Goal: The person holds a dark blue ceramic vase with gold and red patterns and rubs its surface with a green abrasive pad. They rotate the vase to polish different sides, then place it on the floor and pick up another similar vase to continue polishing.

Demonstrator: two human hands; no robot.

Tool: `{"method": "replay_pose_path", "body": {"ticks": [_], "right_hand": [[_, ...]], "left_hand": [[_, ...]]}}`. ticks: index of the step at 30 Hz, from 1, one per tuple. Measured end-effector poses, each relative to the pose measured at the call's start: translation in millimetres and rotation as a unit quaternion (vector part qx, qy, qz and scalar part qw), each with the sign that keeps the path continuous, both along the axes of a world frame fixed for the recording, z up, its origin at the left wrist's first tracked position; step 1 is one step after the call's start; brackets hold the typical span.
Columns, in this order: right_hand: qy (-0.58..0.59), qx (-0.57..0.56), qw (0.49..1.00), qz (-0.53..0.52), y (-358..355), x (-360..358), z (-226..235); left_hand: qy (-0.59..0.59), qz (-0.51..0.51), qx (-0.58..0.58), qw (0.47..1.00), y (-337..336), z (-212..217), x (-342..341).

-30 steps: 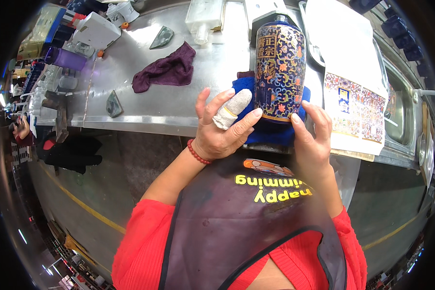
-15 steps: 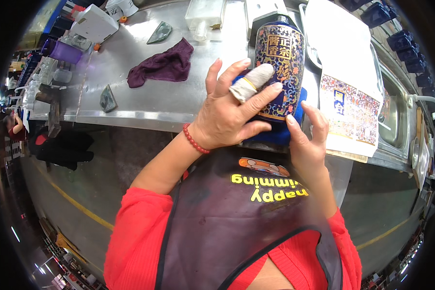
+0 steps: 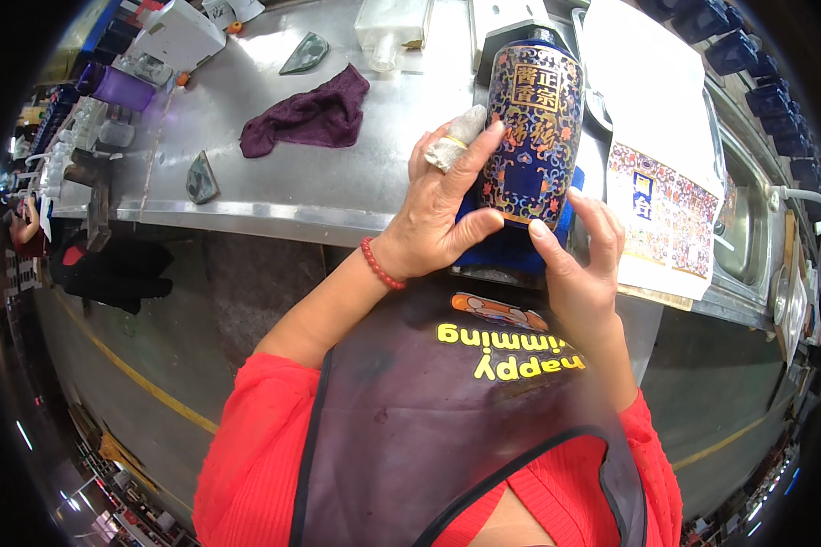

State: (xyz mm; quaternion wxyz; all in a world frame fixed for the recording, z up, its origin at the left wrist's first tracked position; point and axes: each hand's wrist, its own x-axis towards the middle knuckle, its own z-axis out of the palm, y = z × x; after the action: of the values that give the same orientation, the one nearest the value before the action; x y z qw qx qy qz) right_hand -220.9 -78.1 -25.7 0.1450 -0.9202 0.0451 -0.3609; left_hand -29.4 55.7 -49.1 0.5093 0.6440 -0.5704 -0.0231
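A dark blue bottle [image 3: 531, 137] with a dense floral pattern and gold characters lies on its side, its neck pointing away from me. Beneath it a blue padded support [image 3: 500, 251] shows at the near end. My left hand [image 3: 429, 205], wearing a red bead bracelet and a whitish cloth cover on one finger, holds the bottle's left side, the thumb near its base. At the lower right corner of the base, my right hand [image 3: 586, 251] grips with the thumb and bent fingers.
Printed floral sheets [image 3: 661, 210] lie on white paper to the right, beside a metal sink [image 3: 748, 237]. On the metal table [image 3: 319, 196] are a purple cloth [image 3: 315, 118], two greenish flat pieces [image 3: 202, 180] and a clear container [image 3: 390, 27]. Blue bottles [image 3: 734, 50] stand at the far right.
My left hand has drawn back from the bottle's front to its left side, uncovering the lower label area. The right hand stays at the base, its thumb shifted slightly left.
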Motion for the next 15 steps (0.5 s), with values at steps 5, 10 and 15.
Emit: {"method": "replay_pose_path", "body": {"ticks": [5,10,15], "right_hand": [[0.008,-0.016,1.000,0.005,1,3,4],[-0.005,-0.015,1.000,-0.002,-1,3,4],[-0.004,-0.016,1.000,-0.001,-4,-2,2]], "left_hand": [[-0.181,0.099,0.070,0.976,3,17,1],[-0.295,0.128,0.060,0.945,5,36,4],[-0.107,0.022,0.037,0.993,0,25,10]]}}
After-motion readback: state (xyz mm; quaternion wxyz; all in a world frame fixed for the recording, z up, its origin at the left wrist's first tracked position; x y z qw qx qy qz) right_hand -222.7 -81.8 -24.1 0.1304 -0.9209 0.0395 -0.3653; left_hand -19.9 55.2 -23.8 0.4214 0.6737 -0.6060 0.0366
